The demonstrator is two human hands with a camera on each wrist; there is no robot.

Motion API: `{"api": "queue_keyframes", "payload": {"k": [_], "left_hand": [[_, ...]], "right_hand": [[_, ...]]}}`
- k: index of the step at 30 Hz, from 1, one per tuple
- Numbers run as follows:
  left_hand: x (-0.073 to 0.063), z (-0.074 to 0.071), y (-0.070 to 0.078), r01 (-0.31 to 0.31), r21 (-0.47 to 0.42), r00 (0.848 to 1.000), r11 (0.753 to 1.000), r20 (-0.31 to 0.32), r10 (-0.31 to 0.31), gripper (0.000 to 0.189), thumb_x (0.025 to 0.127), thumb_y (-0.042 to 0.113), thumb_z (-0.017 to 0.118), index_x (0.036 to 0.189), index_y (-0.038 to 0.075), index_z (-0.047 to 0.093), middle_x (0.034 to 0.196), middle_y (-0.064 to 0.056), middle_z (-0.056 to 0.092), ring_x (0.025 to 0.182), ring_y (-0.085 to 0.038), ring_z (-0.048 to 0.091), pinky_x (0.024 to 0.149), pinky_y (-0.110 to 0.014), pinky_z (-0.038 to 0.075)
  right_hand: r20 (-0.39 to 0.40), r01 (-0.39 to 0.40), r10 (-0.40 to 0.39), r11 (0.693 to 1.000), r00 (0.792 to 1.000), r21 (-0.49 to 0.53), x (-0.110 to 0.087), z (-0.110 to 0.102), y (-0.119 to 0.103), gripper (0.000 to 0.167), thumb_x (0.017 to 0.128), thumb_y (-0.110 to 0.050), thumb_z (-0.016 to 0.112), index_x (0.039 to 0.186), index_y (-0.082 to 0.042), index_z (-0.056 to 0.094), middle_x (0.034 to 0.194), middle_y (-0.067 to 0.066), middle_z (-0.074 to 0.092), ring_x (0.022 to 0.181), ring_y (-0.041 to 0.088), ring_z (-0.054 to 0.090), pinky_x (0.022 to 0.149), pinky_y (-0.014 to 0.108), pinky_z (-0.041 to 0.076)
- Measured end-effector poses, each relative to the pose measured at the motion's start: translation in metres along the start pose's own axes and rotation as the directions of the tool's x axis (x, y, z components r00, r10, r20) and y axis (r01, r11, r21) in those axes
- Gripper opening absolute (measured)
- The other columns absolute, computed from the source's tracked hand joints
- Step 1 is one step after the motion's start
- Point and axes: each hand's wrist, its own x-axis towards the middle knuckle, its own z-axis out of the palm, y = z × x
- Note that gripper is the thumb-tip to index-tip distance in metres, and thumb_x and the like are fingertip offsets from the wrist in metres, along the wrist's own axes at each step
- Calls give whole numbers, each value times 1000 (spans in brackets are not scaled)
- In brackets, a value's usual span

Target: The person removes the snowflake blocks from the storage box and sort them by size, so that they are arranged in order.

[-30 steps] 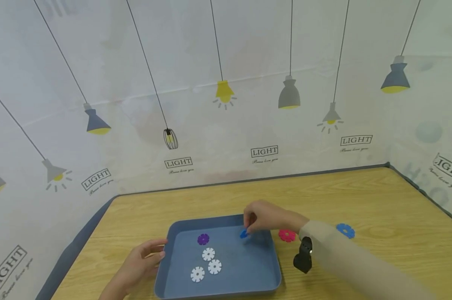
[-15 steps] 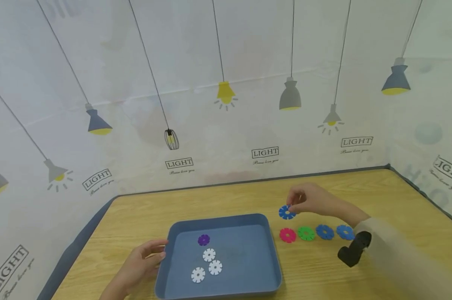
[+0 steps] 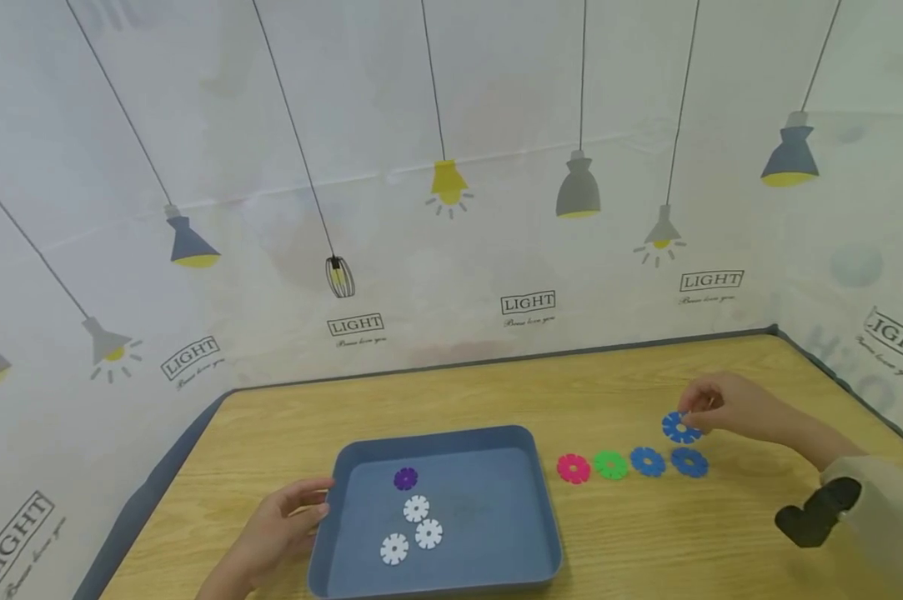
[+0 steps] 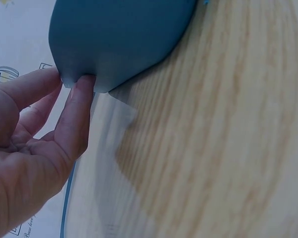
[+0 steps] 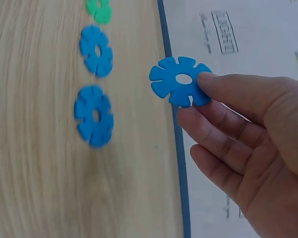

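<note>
In the head view my right hand (image 3: 732, 408) pinches a blue notched plastic disc (image 3: 680, 427) between thumb and fingers, above the table and just behind a row of discs. The row runs from a pink disc (image 3: 574, 468) through a green disc (image 3: 611, 465) to a blue disc (image 3: 648, 462) and another blue disc (image 5: 94, 116) at its right end. My left hand (image 3: 282, 525) grips the left side of a blue-grey tray (image 3: 549, 533), thumb and fingers at its edge. Inside the tray lie a purple disc (image 3: 405, 478) and white discs (image 3: 428, 533).
The wooden table (image 3: 646, 542) extends around the tray and the row. A wall covering (image 3: 451, 275) printed with lamps rises behind the table and along its sides. A black wrist camera (image 3: 815, 512) sits on the right sleeve.
My right hand has lifted the blue disc out of the tray and carried it rightward past the row, uncovering the green and blue discs. The left hand stays at the tray.
</note>
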Motion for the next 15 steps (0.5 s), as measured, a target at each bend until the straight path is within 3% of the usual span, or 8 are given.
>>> {"api": "queue_keyframes", "payload": {"k": [7,15], "left_hand": [[1,-1,-1,12,7,1000,1000,-1,-12,54,90,17,60,132,-9,38,124,-23,45,104,-26,53,82,-42,50],[2,0,-2,9,8,1000,1000,-4,-9,53,90,16,60,132,-9,39,123,-22,46,103,-26,53,82,-42,50]], "right_hand": [[48,-64,62,998,997,29,-22,-9,31,10,88,-5,60,92,4,60,73,2,60,61,15,57,54,32,50],[71,-141,139,990,988,27,-39,-9,48,13,86,-6,61,90,7,61,75,-1,59,62,8,54,53,28,49]]}}
